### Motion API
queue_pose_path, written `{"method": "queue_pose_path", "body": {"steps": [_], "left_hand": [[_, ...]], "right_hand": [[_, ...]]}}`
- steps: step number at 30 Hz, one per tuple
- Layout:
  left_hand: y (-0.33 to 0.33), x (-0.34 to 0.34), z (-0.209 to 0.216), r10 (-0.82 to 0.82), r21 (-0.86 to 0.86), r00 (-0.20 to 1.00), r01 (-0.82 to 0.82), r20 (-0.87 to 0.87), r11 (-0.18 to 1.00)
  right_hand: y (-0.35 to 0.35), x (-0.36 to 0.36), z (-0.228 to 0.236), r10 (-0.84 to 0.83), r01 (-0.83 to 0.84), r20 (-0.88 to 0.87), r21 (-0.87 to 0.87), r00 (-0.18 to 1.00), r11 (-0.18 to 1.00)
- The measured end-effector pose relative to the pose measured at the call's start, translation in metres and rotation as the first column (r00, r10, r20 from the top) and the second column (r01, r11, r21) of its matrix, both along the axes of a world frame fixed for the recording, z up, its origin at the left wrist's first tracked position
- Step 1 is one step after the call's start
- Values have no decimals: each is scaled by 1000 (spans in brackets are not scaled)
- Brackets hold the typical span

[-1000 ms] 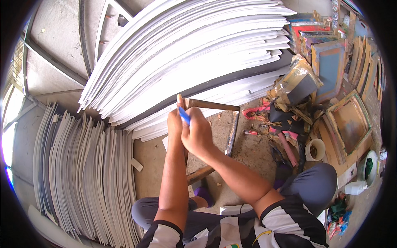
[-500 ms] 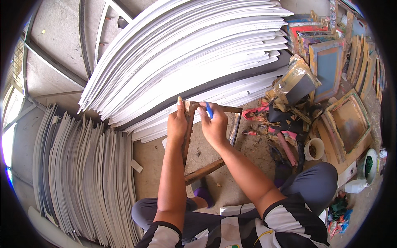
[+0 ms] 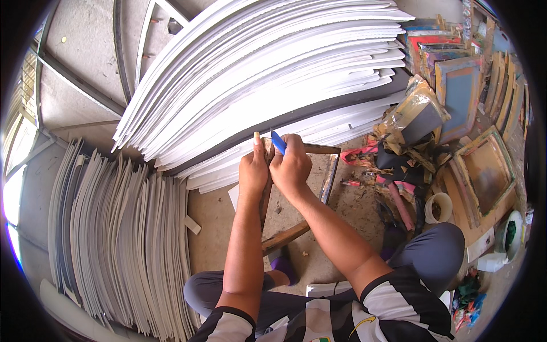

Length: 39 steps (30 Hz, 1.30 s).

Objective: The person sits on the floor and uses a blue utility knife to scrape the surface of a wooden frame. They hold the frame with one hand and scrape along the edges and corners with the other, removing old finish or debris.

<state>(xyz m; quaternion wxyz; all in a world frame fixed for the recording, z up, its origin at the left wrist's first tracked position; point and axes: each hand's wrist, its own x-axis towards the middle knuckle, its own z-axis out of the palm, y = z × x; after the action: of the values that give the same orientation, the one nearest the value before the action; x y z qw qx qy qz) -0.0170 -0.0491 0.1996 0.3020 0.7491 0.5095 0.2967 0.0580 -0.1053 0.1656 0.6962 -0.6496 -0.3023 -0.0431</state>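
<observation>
A wooden screen frame (image 3: 288, 235), with no mesh in its opening, is held up in front of me. My left hand (image 3: 253, 175) is closed around its left side near the far corner, thumb pointing away along the wood. My right hand (image 3: 292, 168) grips a slim blue tool (image 3: 278, 142) with a thin tip, its exact kind unclear. This fist sits close against the left hand at the frame's far left corner. The tool's tip lies over the frame's corner; whether it touches the wood cannot be made out.
A large stack of white sheets (image 3: 250, 74) lies ahead, with more sheets (image 3: 119, 239) standing at left. To the right are a framed screen (image 3: 457, 97), another screen frame (image 3: 487, 171), dark and pink scraps (image 3: 399, 171), a white cup (image 3: 438, 208) and a bowl (image 3: 509, 233).
My right hand has moved left against my left hand, bringing the blue tool over the frame's corner. The left hand keeps its hold, and the whole view has shifted slightly.
</observation>
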Motion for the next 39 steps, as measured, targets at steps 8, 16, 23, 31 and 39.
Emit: {"method": "queue_pose_path", "body": {"steps": [8,16,23,31,39], "left_hand": [[-8,8,8,40,12,998,-40,-50,999],[3,15,5,39,-43,998,-41,-44,998],[3,9,0,-26,-167,995,42,100,985],[0,-10,-3,-161,-434,905,337,394,836],[-28,-4,-5,-210,-472,791,530,575,705]], "right_hand": [[-14,7,22,135,-158,-95,-308,986,938],[-22,21,-3,229,-265,-308,-79,923,961],[-24,61,-22,-40,38,-39,-40,998,998],[-58,55,-6,466,-491,-270,-32,843,870],[-79,67,34,374,-350,180,-153,910,924]]}}
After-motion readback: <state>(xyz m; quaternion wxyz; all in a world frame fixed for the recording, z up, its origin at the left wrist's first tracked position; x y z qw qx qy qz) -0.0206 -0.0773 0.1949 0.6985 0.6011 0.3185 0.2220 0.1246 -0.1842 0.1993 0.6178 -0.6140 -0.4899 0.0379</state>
